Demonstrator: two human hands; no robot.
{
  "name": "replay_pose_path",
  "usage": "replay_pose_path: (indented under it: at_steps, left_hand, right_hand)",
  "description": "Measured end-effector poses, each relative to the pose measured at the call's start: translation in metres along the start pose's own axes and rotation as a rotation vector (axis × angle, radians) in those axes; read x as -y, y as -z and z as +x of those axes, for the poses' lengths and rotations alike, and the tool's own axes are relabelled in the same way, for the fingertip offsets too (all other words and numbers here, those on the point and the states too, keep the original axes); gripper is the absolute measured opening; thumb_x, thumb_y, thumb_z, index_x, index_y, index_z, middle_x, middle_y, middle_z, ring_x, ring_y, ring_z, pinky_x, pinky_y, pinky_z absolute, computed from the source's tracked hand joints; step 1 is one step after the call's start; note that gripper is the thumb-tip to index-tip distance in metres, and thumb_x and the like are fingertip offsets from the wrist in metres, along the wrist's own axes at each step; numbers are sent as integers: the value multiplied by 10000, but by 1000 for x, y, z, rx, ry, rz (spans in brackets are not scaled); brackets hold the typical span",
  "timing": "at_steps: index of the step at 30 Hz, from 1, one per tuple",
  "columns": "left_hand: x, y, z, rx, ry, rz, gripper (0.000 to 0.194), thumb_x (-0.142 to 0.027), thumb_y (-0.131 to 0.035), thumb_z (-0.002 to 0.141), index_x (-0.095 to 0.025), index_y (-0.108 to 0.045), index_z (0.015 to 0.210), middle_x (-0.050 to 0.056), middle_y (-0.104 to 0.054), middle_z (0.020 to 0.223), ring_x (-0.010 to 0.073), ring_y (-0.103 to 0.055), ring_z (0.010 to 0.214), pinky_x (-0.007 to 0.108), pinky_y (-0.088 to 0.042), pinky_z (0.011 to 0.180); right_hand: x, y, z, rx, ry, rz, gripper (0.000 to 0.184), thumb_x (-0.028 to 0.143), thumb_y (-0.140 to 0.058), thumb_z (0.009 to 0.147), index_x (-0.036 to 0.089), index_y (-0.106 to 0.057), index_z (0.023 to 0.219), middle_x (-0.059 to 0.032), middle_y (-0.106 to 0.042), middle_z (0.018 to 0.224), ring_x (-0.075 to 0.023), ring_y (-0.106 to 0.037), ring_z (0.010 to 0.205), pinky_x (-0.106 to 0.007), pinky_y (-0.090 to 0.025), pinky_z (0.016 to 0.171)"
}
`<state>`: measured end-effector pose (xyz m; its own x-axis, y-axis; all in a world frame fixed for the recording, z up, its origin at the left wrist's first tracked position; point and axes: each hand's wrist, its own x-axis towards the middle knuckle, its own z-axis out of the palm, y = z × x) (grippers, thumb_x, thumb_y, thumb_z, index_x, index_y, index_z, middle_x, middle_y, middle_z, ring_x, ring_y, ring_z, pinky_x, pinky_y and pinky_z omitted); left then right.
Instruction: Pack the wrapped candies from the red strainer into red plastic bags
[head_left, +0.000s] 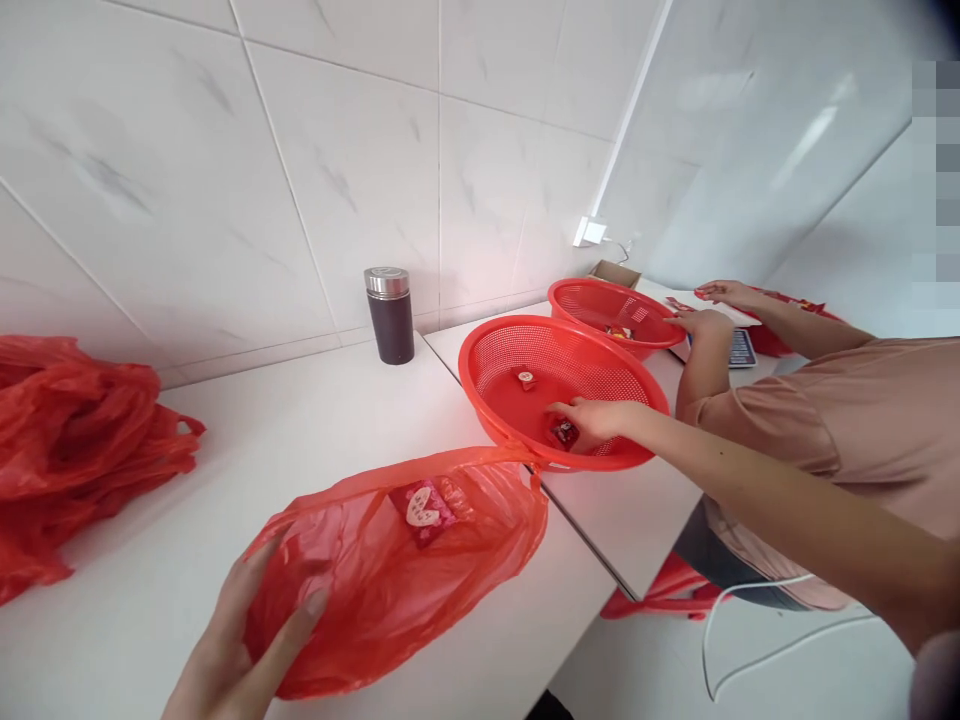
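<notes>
My left hand [251, 625] is at the near left side of an open red plastic bag [360, 610], thumb and fingers spread apart against its film. Inside the bag lies a pink-red packet [424, 512] with a pale label. My right hand [592, 420] reaches down into a red perforated basket [487, 400]. Its fingers are bent around a small dark red packet [564, 432], partly covered by the hand. Another small red packet with a pale round label [526, 380] rests on the basket floor. One bag handle lies against the basket rim.
A dark tumbler with a steel lid [390, 315] stands near the wall. Crumpled red bags [82, 460] lie at left. Beyond, a co-worker's hands [709, 325] are by a second red basket [585, 300]. A white cable [712, 640] hangs at lower right.
</notes>
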<state>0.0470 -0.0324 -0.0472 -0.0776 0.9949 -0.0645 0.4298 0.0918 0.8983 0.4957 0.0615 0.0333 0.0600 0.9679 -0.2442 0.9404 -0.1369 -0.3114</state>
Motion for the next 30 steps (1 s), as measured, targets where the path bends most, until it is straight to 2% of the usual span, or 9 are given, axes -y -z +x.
replay_pose_path:
  at_steps: [5,9,13,16,18,22,24,27,30]
  left_hand:
    - [-3,1,1,-82,-43,31,706,-606,-650,683,-487,-443,1348,-131,-379,1508,343,-295,1412,518,-302,1149]
    - [-21,1,-11,-62,-161,29,407,-554,-558,805,-387,-603,1173,-56,-446,1443,297,-286,1418,529,-160,1186]
    - [-25,8,-12,-74,-202,108,318,-563,-499,839,-303,-663,921,24,-493,1342,317,-279,1413,563,-160,1170]
    - [-20,15,-5,-18,-148,195,376,-587,-533,799,-353,-667,1060,10,-520,1354,352,-377,1356,554,-359,1088]
    - [-18,17,-2,35,-128,228,445,-585,-565,776,-390,-627,1171,-14,-512,1394,349,-470,1286,501,-485,990]
    - [-26,11,-8,6,-127,157,517,-553,-583,783,-377,-568,1269,-6,-513,1411,318,-516,1249,387,-559,880]
    - [-35,7,-14,-14,-107,104,541,-544,-579,790,-363,-549,1298,8,-512,1415,320,-493,1274,398,-537,917]
    - [-47,4,-21,-10,-73,77,543,-528,-565,810,-356,-522,1323,22,-496,1429,328,-428,1327,488,-421,1047]
    - [-54,5,-23,-2,-80,51,563,-522,-565,817,-353,-490,1349,28,-450,1461,323,-366,1368,524,-320,1114]
  right_hand:
    - [-1,-10,7,68,47,-125,367,75,-820,501,200,-685,819,-30,-582,753,-150,-513,588,-307,-368,569]
    - [-1,6,12,133,73,-158,224,40,-717,588,198,-636,724,-12,-590,683,-147,-514,574,-284,-335,539]
    - [7,30,3,13,92,-221,193,89,-621,692,195,-582,849,-33,-619,816,-162,-546,682,-274,-332,573]
    - [42,47,-22,-123,197,-166,234,166,-535,791,237,-521,1013,-23,-624,951,-162,-569,777,-264,-377,614]
    - [79,50,-47,-167,406,34,232,221,-498,833,285,-497,1056,16,-633,984,-151,-592,817,-254,-434,641]
    - [156,18,-91,170,774,139,311,173,-521,779,370,-526,1019,87,-650,949,-124,-609,727,-241,-494,583]
    - [182,-9,-101,141,881,34,332,154,-525,793,407,-563,1004,98,-650,991,-120,-628,763,-241,-513,609]
    - [197,-33,-100,73,953,-42,414,211,-615,808,464,-572,1133,98,-650,1117,-160,-644,954,-239,-533,675]
    - [182,-16,-84,13,883,110,432,338,-604,860,454,-497,1263,89,-605,1251,-178,-623,1023,-271,-530,812]
